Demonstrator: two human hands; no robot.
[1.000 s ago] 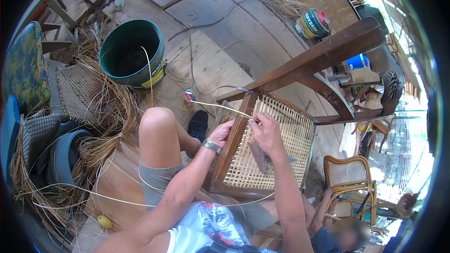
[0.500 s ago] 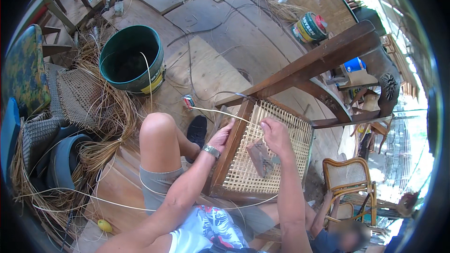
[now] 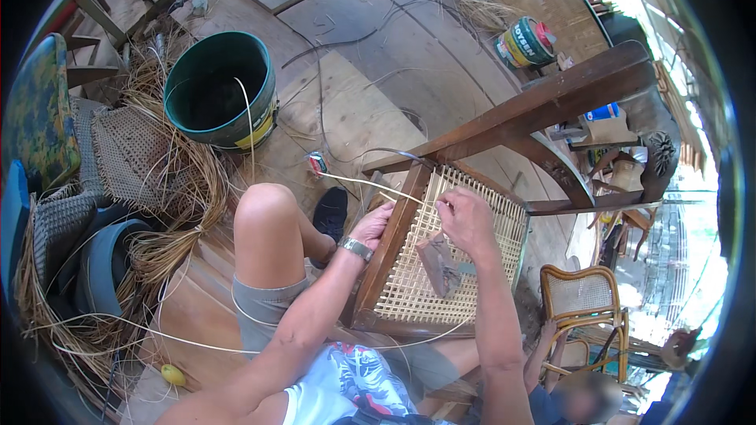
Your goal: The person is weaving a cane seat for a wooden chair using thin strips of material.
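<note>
A dark wooden chair (image 3: 551, 98) lies tipped in front of me, its seat of open woven cane (image 3: 409, 287) facing up toward me. My left hand (image 3: 372, 228) is closed around the seat's left rail (image 3: 391, 248), with some fingertips hidden behind it. Above the weave, my right hand (image 3: 468, 220) is pinched on a pale cane strand (image 3: 370, 183) that runs in over the rail from the left. Below that hand, a brown wooden block (image 3: 438, 266) rests on the cane.
A green bucket (image 3: 264, 83) with a strand hanging over its rim stands at the far left. Loose cane bundles (image 3: 169, 260) lie beside it. Another strand (image 3: 201, 340) crosses my lap. A paint can (image 3: 524, 43) is at the back right; a rattan chair (image 3: 583, 295) and a person (image 3: 543, 393) are at the lower right.
My right hand has shifted slightly and its fingers are curled a little more over the weave. The left hand stays on the rail. The whole view has tilted a little.
</note>
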